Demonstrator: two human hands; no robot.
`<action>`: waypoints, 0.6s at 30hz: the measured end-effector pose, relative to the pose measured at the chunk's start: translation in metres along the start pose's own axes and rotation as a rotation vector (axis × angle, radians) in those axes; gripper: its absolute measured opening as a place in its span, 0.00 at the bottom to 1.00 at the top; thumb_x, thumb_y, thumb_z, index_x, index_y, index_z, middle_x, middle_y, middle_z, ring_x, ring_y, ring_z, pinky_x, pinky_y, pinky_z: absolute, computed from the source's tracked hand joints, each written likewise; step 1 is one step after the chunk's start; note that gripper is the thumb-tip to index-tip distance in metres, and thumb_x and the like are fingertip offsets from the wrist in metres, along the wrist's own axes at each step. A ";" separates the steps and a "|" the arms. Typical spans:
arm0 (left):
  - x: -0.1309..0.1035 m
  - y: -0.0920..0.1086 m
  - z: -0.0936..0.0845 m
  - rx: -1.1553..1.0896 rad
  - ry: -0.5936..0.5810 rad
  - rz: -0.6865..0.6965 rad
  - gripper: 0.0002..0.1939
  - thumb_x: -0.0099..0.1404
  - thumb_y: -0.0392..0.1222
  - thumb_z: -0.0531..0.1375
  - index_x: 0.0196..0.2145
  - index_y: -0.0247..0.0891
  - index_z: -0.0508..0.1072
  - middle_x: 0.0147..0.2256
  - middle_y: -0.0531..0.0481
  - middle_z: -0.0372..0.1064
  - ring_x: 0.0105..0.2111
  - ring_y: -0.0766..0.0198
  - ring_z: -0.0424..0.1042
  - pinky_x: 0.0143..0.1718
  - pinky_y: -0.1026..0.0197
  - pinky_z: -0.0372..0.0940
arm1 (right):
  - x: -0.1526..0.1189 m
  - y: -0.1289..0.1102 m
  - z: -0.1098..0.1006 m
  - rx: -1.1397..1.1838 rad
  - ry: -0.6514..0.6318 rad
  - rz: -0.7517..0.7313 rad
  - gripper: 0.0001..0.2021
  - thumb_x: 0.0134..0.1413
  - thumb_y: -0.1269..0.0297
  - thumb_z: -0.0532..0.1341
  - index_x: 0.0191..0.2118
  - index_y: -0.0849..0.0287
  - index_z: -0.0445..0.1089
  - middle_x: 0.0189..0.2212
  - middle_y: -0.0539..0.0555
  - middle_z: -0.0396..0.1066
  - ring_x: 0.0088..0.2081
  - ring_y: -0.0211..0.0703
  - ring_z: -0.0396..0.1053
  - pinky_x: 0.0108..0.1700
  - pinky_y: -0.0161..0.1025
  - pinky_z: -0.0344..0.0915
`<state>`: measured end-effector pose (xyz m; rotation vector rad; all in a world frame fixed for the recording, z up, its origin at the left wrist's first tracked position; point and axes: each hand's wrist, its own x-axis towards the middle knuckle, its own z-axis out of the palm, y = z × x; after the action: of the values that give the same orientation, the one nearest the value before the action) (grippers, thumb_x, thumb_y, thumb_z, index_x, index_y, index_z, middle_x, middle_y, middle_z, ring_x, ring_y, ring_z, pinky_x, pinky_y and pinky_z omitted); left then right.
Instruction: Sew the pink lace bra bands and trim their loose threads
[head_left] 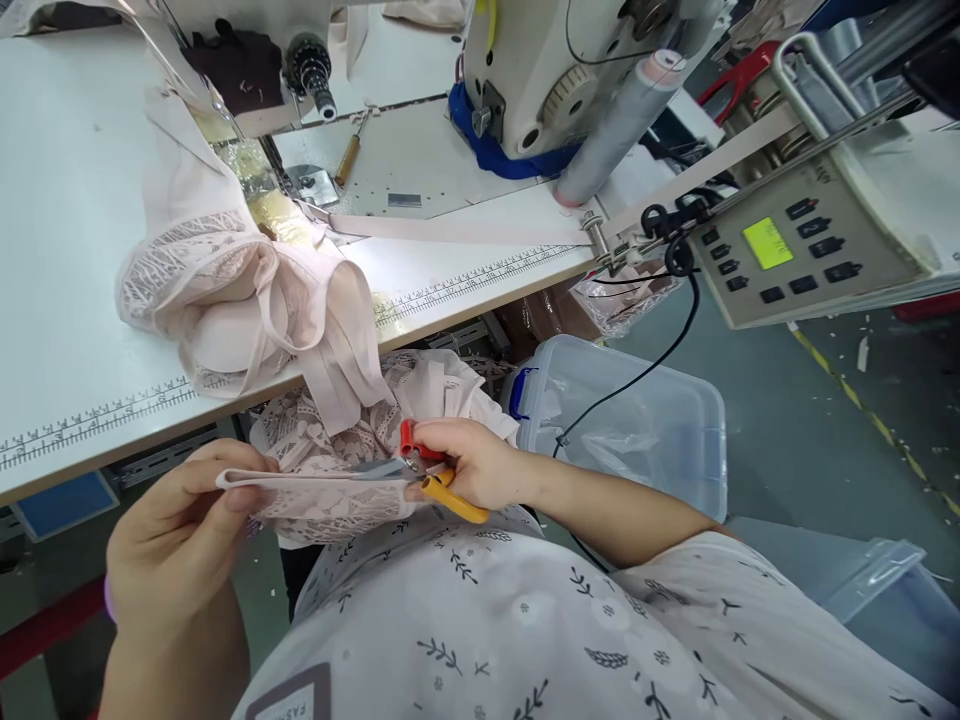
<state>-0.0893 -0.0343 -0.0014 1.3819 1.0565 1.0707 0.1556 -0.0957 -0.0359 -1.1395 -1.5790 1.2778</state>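
My left hand [180, 530] pinches the folded end of a pale pink lace garment piece [330, 505], held low in front of my body. In my right hand [480, 465] is a pair of scissors [450, 495] with one red and one yellow handle. Their blades point left and lie along the upper edge of the lace piece; whether they are parted is hard to see. A pale pink bra [225, 300] lies on the sewing table beneath the machine, its straps and band hanging over the front edge. More lace fabric [442, 385] is bunched below that edge.
A sewing machine [247, 60] stands over the table [67, 200], which has a printed ruler along its front. A pink elastic band [465, 230] runs to a feeder with a control box [817, 235]. Clear plastic bins [697, 430] stand on the right; a black cable hangs there.
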 end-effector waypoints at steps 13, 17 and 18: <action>-0.003 0.004 0.011 0.046 0.135 -0.227 0.09 0.50 0.43 0.68 0.27 0.38 0.74 0.28 0.52 0.69 0.24 0.66 0.67 0.21 0.65 0.62 | 0.000 -0.002 0.003 0.073 0.047 -0.003 0.13 0.43 0.63 0.63 0.23 0.58 0.56 0.21 0.45 0.53 0.23 0.31 0.50 0.24 0.29 0.53; 0.000 0.007 0.014 0.004 -0.048 -0.251 0.10 0.50 0.43 0.67 0.28 0.37 0.72 0.27 0.53 0.65 0.23 0.68 0.65 0.21 0.68 0.61 | -0.004 -0.001 0.004 0.065 0.070 0.098 0.14 0.47 0.59 0.61 0.23 0.58 0.55 0.20 0.44 0.50 0.22 0.31 0.50 0.22 0.29 0.51; 0.001 0.008 0.015 0.002 -0.089 -0.226 0.10 0.51 0.43 0.67 0.27 0.36 0.71 0.27 0.53 0.64 0.24 0.68 0.64 0.22 0.68 0.61 | -0.005 0.000 0.003 0.049 0.061 0.139 0.14 0.47 0.58 0.61 0.23 0.58 0.55 0.19 0.44 0.50 0.21 0.32 0.50 0.22 0.30 0.51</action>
<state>-0.0744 -0.0365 0.0054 1.2664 1.1182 0.8359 0.1538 -0.1016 -0.0367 -1.2631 -1.4375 1.3516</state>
